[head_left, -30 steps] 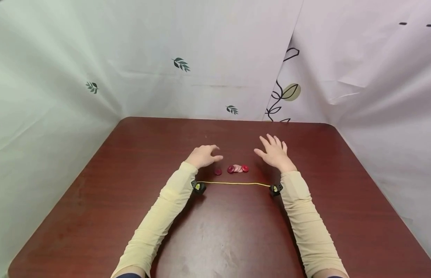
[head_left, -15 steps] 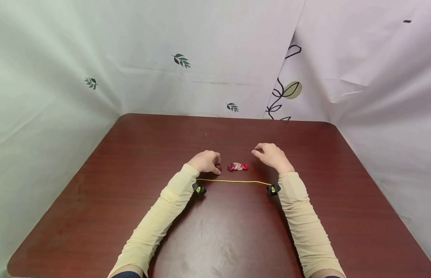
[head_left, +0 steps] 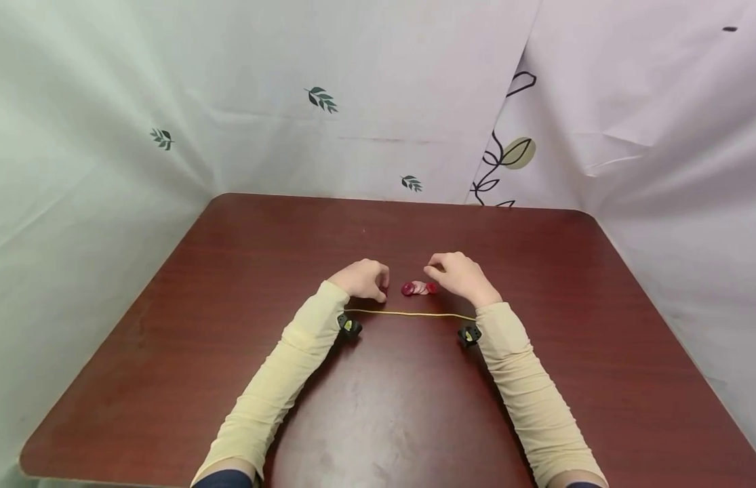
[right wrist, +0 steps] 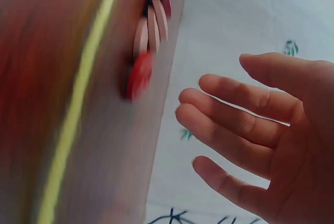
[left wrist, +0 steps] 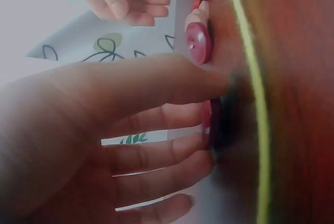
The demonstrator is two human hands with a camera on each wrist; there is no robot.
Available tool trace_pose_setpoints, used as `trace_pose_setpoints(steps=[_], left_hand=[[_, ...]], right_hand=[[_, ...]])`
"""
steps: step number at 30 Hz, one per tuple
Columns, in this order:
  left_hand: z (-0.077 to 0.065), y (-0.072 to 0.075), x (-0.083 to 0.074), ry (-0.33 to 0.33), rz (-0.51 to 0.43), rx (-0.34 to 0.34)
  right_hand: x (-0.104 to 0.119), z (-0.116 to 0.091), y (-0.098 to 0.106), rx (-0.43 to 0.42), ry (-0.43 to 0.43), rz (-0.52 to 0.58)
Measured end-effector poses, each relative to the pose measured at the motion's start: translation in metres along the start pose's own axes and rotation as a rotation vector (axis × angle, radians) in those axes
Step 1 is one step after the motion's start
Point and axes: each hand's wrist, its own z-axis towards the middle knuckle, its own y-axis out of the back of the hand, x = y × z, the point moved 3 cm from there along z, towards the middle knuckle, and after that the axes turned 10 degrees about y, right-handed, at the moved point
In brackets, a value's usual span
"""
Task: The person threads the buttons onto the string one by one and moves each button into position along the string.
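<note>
My left hand (head_left: 362,279) is low over the table, its thumb and fingertips around a dark red, button-like disc (left wrist: 211,122), which the hand mostly hides in the head view. To its right is a short row: another dark red button (head_left: 408,289) with small holes, overlapping pale pink discs (head_left: 419,288) and a bright red button (head_left: 431,288). Just right of that row, my right hand (head_left: 460,276) hovers with loosely bent fingers. In the right wrist view, nothing lies between the fingers of the right hand (right wrist: 261,135).
A yellow cord (head_left: 408,314) runs across the brown table (head_left: 378,407) on the near side of the discs. Black wrist cameras (head_left: 350,327) sit under both wrists. A white sheet with leaf prints (head_left: 321,99) stands behind the table.
My left hand has come down onto the dark red button at left and its fingers have closed around it. My right hand has moved left and lower, toward the row, its spread fingers now bent.
</note>
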Motion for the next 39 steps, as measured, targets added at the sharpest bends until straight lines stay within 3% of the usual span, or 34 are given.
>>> trace_pose_setpoints(steps=[9,13,17,22,31,36,39], left_hand=[[-0.003,0.015,0.017,-0.027,-0.041,0.032],[-0.006,0.024,0.026,-0.066,-0.066,0.011],[-0.011,0.031,0.035,-0.097,-0.124,-0.012],[-0.016,0.038,0.044,-0.093,-0.186,-0.019],[-0.019,0.043,0.051,-0.067,-0.225,-0.02],[-0.018,0.043,0.052,-0.078,-0.222,-0.031],[-0.018,0.041,0.053,-0.077,-0.222,-0.029]], right_hand=[[0.042,0.005,-0.016,-0.018,0.198,-0.166],[0.07,0.009,-0.028,0.038,0.321,-0.205],[0.093,0.016,-0.044,0.141,0.415,-0.146],[0.11,0.027,-0.058,0.23,0.441,-0.129],[0.119,0.041,-0.074,0.348,0.383,-0.114],[0.117,0.042,-0.077,0.382,0.402,-0.111],[0.113,0.039,-0.074,0.359,0.433,-0.063]])
